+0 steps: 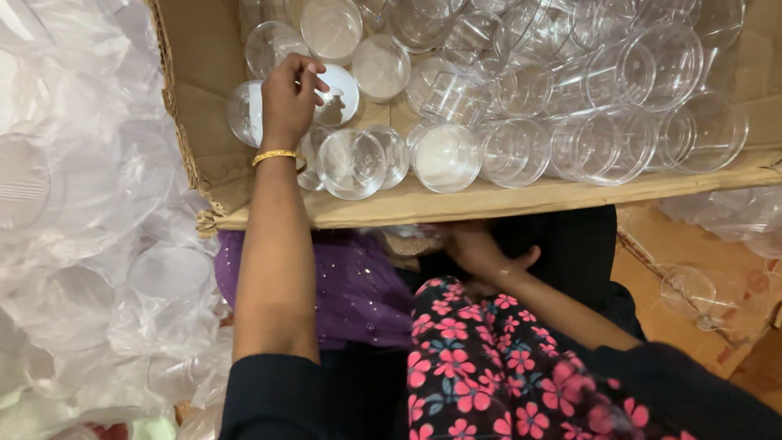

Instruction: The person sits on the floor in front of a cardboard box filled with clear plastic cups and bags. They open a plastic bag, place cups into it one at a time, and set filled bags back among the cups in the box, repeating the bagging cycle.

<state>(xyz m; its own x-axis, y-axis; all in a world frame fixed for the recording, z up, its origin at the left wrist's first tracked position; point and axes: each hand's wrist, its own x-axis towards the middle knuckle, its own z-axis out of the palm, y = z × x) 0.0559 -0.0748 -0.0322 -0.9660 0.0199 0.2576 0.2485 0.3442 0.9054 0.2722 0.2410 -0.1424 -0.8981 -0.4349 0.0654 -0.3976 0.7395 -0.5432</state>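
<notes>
Left hand [291, 98] reaches into the box [195, 90], fingers [314, 81] pinching a clear lid [338, 94] lying loose among cups [444, 155] beyond them. Right hand [481, 253] rests below; its fingers are hidden.

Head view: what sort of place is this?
Probably a small packing workspace, worked seated on the floor: a cardboard box full of clear plastic containers, plastic bags of more, left hand reaching in.

Small packing or sorting workplace, floor level, likely home-based. Evidence: large cardboard box [204, 122] filled with loose clear plastic containers [521, 106]; heaps of plastic bags [90, 244] holding more of the same at one side; worker seated on the floor against the box.
</notes>
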